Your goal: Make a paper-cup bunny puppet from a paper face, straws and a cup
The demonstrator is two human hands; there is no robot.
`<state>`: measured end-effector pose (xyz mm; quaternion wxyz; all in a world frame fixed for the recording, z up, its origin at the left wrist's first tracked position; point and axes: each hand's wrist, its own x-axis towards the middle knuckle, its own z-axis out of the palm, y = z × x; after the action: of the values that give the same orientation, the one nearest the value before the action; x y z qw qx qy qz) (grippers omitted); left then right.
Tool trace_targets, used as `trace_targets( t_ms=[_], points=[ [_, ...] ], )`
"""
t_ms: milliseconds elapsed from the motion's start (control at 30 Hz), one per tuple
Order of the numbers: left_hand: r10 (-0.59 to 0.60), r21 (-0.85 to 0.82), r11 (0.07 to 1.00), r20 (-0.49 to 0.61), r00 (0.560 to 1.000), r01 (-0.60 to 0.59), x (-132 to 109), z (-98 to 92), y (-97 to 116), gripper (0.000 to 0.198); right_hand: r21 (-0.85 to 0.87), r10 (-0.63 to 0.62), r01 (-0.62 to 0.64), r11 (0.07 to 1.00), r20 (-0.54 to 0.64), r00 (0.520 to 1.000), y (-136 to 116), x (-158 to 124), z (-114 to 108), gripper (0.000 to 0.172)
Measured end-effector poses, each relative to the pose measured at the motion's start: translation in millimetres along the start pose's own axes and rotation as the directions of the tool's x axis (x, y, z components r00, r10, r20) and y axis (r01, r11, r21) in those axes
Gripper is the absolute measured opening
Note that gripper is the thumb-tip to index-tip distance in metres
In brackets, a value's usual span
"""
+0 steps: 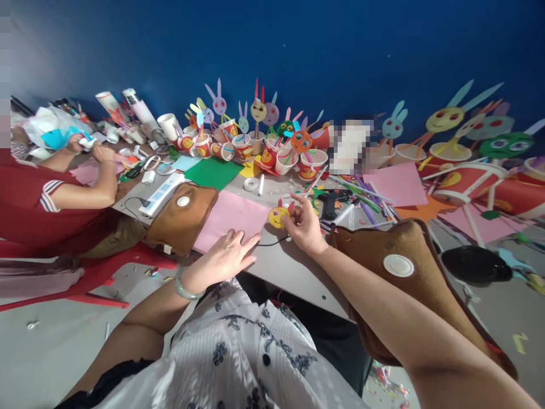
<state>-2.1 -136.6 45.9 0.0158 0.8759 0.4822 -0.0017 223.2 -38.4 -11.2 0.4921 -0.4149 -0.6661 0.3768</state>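
Note:
My right hand pinches a small yellow paper face with red ears, holding it just above the grey table. My left hand rests with its fingers stretched flat on the near edge of a pink paper sheet. A green bangle sits on that wrist. A thin black cable runs across the table between the two hands.
Two brown hot-water bags lie on the table. Paper cups with rabbit faces line the back, beside a glue gun, straws, tape roll and green paper. A person in red works at the left.

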Motion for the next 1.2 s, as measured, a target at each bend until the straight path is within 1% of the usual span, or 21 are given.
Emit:
trace_targets(
  t_ms=[67,133,167,200,233,300,367,400,467,567,600,667,733,767,833,900,967,1067,1200],
  points=[
    [-0.025,-0.120,0.993,-0.035,0.999,0.021,5,0.8,-3,0.056,0.168,0.033,-0.043,0.985,0.059,0.998,0,0,0,0.061],
    [-0.098,-0.275,0.959,-0.096,0.990,0.068,16,3.6,-8,0.052,0.285,0.054,-0.084,0.955,0.112,0.992,0,0,0,0.067],
    [-0.144,-0.361,0.929,-0.149,0.978,0.082,22,5.7,-10,0.047,0.324,0.059,-0.100,0.941,0.135,0.989,-1,0,0,0.070],
    [-0.206,-0.463,0.882,-0.210,0.956,0.088,30,8.1,-12,0.043,0.353,0.060,-0.112,0.929,0.155,0.986,-1,0,1,0.072],
    [-0.244,-0.572,0.817,-0.224,0.944,0.075,37,10.7,-14,0.041,0.375,0.057,-0.121,0.919,0.178,0.982,-2,-1,1,0.074],
    [-0.291,-0.765,0.642,-0.176,0.940,0.055,51,15.5,-15,0.035,0.395,0.048,-0.133,0.909,0.217,0.975,-4,-2,1,0.074],
    [-0.290,-0.869,0.492,-0.103,0.951,0.056,62,19.7,-15,0.028,0.390,0.048,-0.141,0.910,0.239,0.970,-5,-3,1,0.073],
    [-0.284,-0.890,0.451,-0.077,0.956,0.062,66,21.3,-15,0.024,0.384,0.050,-0.142,0.912,0.242,0.969,-6,-4,1,0.073],
    [-0.273,-0.901,0.428,-0.046,0.961,0.079,73,23.3,-16,0.020,0.369,0.055,-0.140,0.919,0.231,0.971,-6,-4,1,0.073],
    [-0.261,-0.878,0.462,0.004,0.965,0.129,80,20.9,-25,0.020,0.354,0.077,-0.150,0.923,0.212,0.974,-5,-4,2,0.075],
    [-0.261,-0.861,0.487,0.016,0.965,0.146,83,18.3,-31,0.020,0.340,0.089,-0.155,0.928,0.201,0.975,-4,-3,2,0.075],
    [-0.306,-0.810,0.561,-0.011,0.952,0.171,89,10.6,-46,0.024,0.267,0.101,-0.142,0.953,0.158,0.982,-1,-3,2,0.070],
    [-0.371,-0.718,0.655,-0.034,0.928,0.235,96,1.3,-64,0.027,0.113,0.075,-0.087,0.990,0.108,0.991,1,-3,2,0.058],
    [-0.374,-0.657,0.704,-0.021,0.927,0.269,99,-3.1,-73,0.027,0.020,0.047,-0.049,0.999,0.098,0.994,2,-3,2,0.051],
    [-0.348,-0.497,0.809,0.028,0.937,0.315,105,-10.3,-88,0.029,-0.145,-0.016,0.034,0.989,0.120,0.993,3,-3,1,0.036],
    [-0.358,-0.448,0.826,0.053,0.932,0.342,109,-14.4,-100,0.030,-0.245,-0.064,0.108,0.964,0.180,0.982,3,-5,-1,0.026],
    [-0.372,-0.409,0.835,0.074,0.925,0.368,112,-15.9,-108,0.027,-0.288,-0.089,0.158,0.944,0.238,0.967,2,-6,-2,0.022],
    [-0.400,-0.345,0.846,0.093,0.912,0.406,114,-16.2,-115,0.023,-0.321,-0.094,0.186,0.929,0.283,0.955,1,-6,-3,0.021],
    [-0.440,-0.259,0.857,0.086,0.894,0.446,115,-16.8,-121,0.018,-0.335,-0.094,0.197,0.922,0.300,0.949,2,-5,-3,0.020]
  ],
)
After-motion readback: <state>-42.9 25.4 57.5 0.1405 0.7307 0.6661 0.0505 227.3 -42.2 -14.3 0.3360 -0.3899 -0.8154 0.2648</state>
